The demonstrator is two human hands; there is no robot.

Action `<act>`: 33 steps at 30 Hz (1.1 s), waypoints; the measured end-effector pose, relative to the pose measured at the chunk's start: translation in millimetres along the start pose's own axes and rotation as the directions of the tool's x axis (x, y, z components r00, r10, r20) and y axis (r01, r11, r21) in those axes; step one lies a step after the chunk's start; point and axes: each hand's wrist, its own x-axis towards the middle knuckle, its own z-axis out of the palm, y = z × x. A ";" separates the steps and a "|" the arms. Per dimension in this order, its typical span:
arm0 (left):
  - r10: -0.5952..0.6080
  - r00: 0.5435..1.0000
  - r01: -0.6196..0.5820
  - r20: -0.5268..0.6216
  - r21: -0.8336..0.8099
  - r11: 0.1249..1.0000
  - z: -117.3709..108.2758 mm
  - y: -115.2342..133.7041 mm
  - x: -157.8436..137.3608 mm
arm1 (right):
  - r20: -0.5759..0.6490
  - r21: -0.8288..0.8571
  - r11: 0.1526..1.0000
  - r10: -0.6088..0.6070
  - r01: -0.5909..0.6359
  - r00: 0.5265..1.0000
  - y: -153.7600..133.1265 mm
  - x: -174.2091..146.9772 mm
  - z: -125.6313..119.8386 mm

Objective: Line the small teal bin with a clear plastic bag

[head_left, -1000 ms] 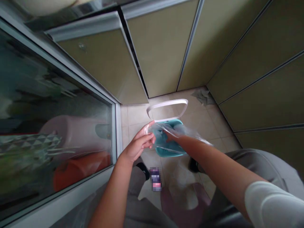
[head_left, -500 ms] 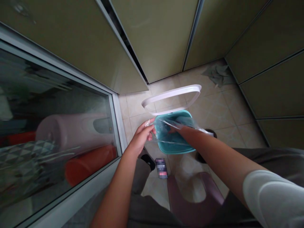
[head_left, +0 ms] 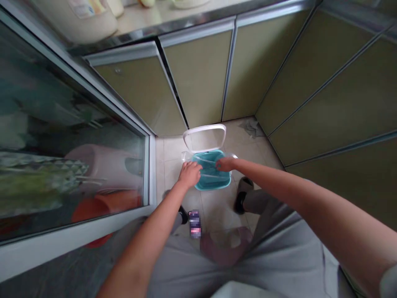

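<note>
On the tiled floor stands a teal bin (head_left: pixel 214 185) with a clear plastic bag (head_left: pixel 211 176) spread inside it and over its sides. A white ring frame (head_left: pixel 204 149) is raised at the bin's far edge. My left hand (head_left: pixel 190 174) is at the left rim, fingers curled over the bag's edge. At the right rim, my right hand (head_left: pixel 226 163) has its fingers bent inward and closed on the bag. A bit of the film sticks out beyond each hand.
Cabinets (head_left: pixel 198 74) stand behind and on the right. A glass door (head_left: pixel 149 165) is at left. Between my feet lie a pixelated object (head_left: pixel 195 223) and a pink stool (head_left: pixel 223 252). A grey cloth (head_left: pixel 252 126) lies in the far corner.
My right hand has come up out of the bin to its right rim. My left hand stays by the left rim. The view has risen and now takes in the countertop.
</note>
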 end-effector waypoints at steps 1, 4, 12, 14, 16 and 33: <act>-0.002 0.997 0.000 0.079 0.024 1.000 7.6 0.5 -1.4 | 0.026 -0.031 0.999 -0.010 0.010 1.000 2.3 -13.6 -2.2; -0.070 0.966 0.053 0.249 0.075 0.996 24.7 -2.4 -7.1 | 0.049 -0.097 0.995 0.014 -0.009 0.999 7.5 -47.8 2.9; -0.169 0.928 0.135 0.331 0.122 0.983 30.4 -9.4 -32.5 | -0.094 -0.098 0.983 0.149 -0.158 0.984 8.9 -93.5 45.2; -0.159 0.928 0.128 0.338 0.112 0.985 34.0 -9.3 -37.8 | -0.089 -0.074 0.984 0.155 -0.161 0.984 9.5 -97.8 50.9; -0.150 0.921 0.123 0.360 0.099 0.988 40.1 -8.9 -42.4 | -0.058 -0.070 0.987 0.143 -0.147 0.988 11.1 -100.2 55.2; -0.346 0.890 0.369 0.297 -0.025 0.929 87.1 -32.0 -38.8 | -0.119 -0.027 0.941 0.333 -0.338 0.935 19.5 -72.7 64.6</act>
